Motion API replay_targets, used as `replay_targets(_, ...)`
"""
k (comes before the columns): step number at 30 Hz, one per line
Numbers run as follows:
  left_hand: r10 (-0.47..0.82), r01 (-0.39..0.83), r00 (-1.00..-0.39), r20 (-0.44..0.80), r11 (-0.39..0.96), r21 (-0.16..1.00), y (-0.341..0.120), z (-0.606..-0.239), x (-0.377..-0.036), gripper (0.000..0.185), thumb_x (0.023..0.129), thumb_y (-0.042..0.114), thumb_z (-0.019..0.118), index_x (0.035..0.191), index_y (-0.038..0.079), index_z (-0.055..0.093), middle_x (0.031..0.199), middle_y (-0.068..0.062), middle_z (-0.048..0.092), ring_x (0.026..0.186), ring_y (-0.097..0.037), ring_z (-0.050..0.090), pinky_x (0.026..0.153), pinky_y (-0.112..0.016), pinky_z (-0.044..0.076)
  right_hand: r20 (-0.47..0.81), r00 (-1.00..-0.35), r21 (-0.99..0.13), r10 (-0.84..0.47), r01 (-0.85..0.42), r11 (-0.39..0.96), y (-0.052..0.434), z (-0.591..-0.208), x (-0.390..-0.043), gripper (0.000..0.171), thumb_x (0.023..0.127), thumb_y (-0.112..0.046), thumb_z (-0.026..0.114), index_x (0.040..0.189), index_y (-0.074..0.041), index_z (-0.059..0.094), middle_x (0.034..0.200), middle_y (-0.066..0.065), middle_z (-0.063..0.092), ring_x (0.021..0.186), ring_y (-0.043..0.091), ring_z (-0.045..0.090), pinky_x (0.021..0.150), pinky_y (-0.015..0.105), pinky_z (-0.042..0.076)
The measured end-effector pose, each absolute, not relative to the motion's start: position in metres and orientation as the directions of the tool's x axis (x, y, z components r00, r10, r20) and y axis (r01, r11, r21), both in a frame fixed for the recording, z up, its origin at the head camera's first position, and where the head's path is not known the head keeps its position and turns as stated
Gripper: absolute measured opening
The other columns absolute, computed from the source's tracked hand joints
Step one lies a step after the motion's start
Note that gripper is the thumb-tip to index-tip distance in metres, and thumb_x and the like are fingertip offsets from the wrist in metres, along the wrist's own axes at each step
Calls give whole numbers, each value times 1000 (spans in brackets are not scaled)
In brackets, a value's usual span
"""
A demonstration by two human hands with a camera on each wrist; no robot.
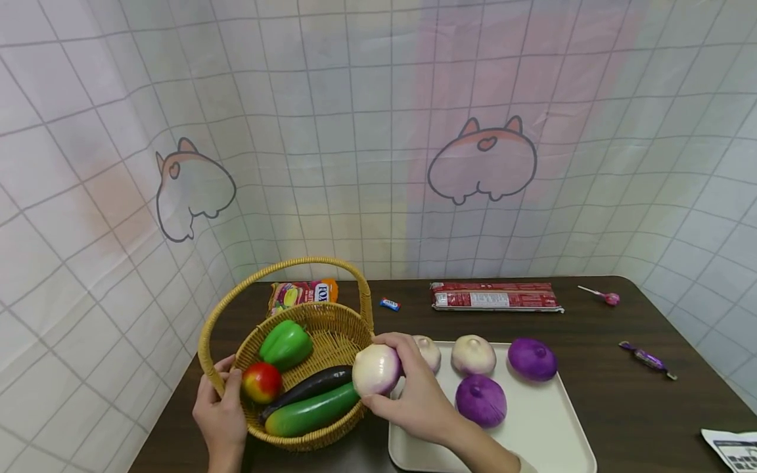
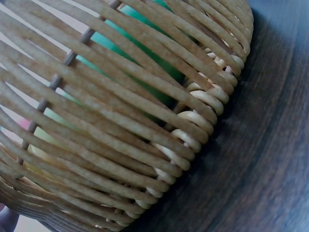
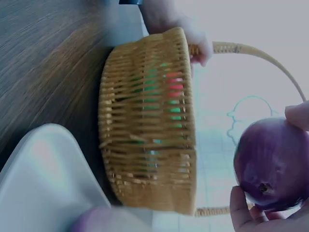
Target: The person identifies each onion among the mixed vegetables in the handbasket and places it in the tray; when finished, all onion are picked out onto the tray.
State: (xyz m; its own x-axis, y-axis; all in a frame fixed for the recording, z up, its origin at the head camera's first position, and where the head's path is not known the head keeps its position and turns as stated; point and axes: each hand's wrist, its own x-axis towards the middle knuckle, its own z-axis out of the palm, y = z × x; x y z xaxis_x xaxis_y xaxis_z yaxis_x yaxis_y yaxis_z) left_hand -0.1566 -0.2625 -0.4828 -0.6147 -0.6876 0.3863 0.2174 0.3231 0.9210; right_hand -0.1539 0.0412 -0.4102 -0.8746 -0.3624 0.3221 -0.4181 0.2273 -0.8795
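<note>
A round wicker basket (image 1: pixel 331 345) with a tall arched handle stands on the table's left side. My left hand (image 1: pixel 220 408) grips its left rim near the handle's base. Inside lie a green bell pepper (image 1: pixel 286 344), a red-yellow fruit (image 1: pixel 263 382), an eggplant (image 1: pixel 316 387) and a green cucumber-like vegetable (image 1: pixel 313 411). Over the basket's right rim, my right hand (image 1: pixel 416 394) holds a white-and-purple onion (image 1: pixel 376 369) between thumb and fingers; its purple side (image 3: pixel 270 164) faces the right wrist camera. The left wrist view has the basket's woven wall (image 2: pixel 120 101) close up.
Several more onions, some purple (image 1: pixel 481 401), some whitish (image 1: pixel 473 355), sit on a white tray (image 1: pixel 544 433) at right. Behind are a candy bag (image 1: pixel 301 293), a small blue sweet (image 1: pixel 389 304) and a long red packet (image 1: pixel 497 297). A lollipop (image 1: pixel 611 299) and purple-wrapped candy (image 1: pixel 647 359) lie far right.
</note>
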Motion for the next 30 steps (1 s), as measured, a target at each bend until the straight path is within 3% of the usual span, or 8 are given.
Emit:
replay_targets(6,-693,209,-618,371,310,927,-262,-484,-156,21,95,10,62,84,-8,60,115,-10,66,102,-10,57,84,-14,40,353,-869,-876,-347,-437,202,67,-413,-150,68,72,-10,80,130,-30,52,133,-1,43,114,21,51,89,32,52)
replay_targets(10,-692,221,-620,370,299,928,-262,-484,-156,22,95,9,62,82,-9,59,115,-9,66,102,-11,57,85,-14,40,370,-870,-872,-325,-446,201,82,-415,-148,67,71,-6,80,129,-25,55,133,1,43,113,22,53,87,32,53)
replay_targets(14,-691,231,-618,375,297,927,-261,-484,-156,23,95,8,63,81,-10,59,113,-9,66,102,-10,57,85,-14,40,394,-871,-880,-293,-449,151,95,-418,-146,65,74,-1,79,130,-15,50,136,7,44,116,25,52,87,32,54)
replay_targets(18,-690,227,-618,378,303,925,-261,-483,-156,25,95,10,62,81,-10,59,113,-10,67,103,-9,56,86,-14,40,388,-888,-887,-249,-433,163,108,-420,-145,65,76,-4,80,130,-16,46,135,8,42,113,25,54,87,31,53)
replay_targets(25,-694,217,-617,371,304,928,-262,-483,-157,24,95,10,63,82,-9,60,114,-10,67,103,-8,56,85,-14,40,431,-879,-851,-204,-471,231,136,-422,-143,63,77,-2,76,133,-19,52,135,3,46,112,19,53,85,31,51)
replay_targets(30,-690,217,-621,372,305,927,-261,-481,-157,25,96,12,62,83,-10,59,115,-10,66,104,-8,56,86,-14,39,448,-877,-851,-176,-478,218,152,-426,-140,63,80,1,74,137,-11,50,136,9,49,114,13,55,89,25,50)
